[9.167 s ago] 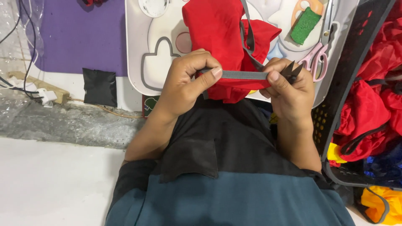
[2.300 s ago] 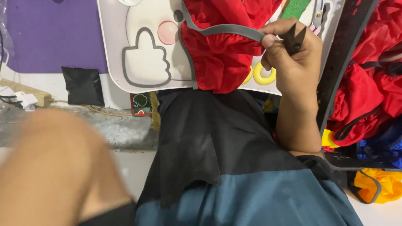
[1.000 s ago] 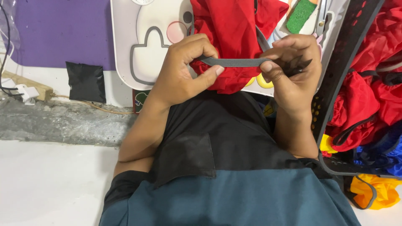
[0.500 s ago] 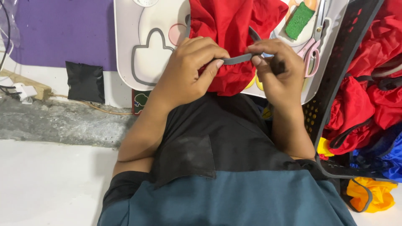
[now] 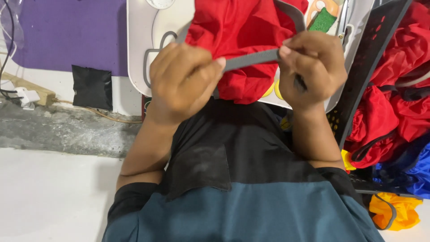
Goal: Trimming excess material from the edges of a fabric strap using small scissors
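Pinching the grey strap (image 5: 251, 59) at both ends, left hand (image 5: 181, 80) at 9 o'clock, right hand (image 5: 311, 67) at 3, strap lying sideways between them

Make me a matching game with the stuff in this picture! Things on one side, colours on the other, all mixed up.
Things:
1. strap pinched between the left hand and right hand
2. cloth behind the strap
3. mat on the wall side
4. bundle at the bottom corner

Colours:
A. purple
B. yellow-orange
C. grey
D. red

Pairs: 1-C, 2-D, 3-A, 4-B
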